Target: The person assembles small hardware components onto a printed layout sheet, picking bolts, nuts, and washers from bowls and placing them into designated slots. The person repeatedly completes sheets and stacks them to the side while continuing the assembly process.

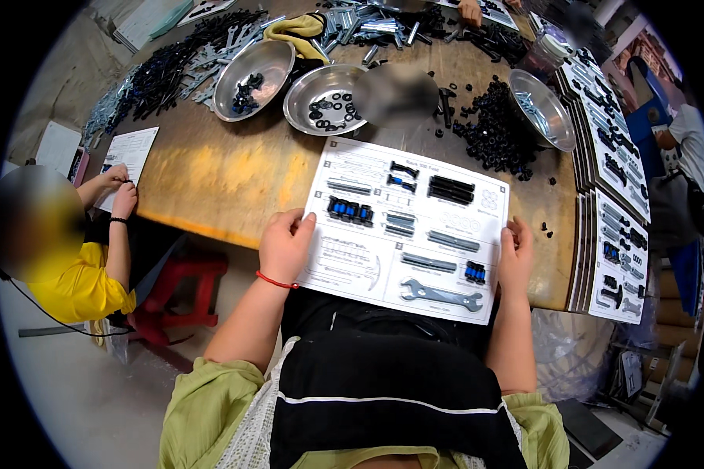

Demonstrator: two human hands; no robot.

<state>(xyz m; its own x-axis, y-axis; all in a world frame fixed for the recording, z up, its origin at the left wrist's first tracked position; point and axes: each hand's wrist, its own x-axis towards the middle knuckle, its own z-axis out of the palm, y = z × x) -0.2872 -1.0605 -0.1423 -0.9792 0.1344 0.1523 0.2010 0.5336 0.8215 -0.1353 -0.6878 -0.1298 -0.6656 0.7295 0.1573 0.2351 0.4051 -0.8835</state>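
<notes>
A white printed hardware card (352, 262) lies tilted across the near edge of the table and over my lap. Mounted on it are black bolts (451, 189), blue-banded bolts (350, 211), silver rods (452, 241) and a flat wrench (441, 294). At the card's left edge my left hand (285, 248), with a red string on its wrist, pinches the border. Its fingers are partly hidden. My right hand (515, 258) grips the opposite border with bent fingers.
Beyond the card stand steel bowls of small parts (256, 78), (328, 98). Black nuts (497, 129) are heaped near another bowl (541, 109). Stacked filled cards (614, 258) line the right. A co-worker in yellow (78, 281) sits left beside a red stool (181, 293).
</notes>
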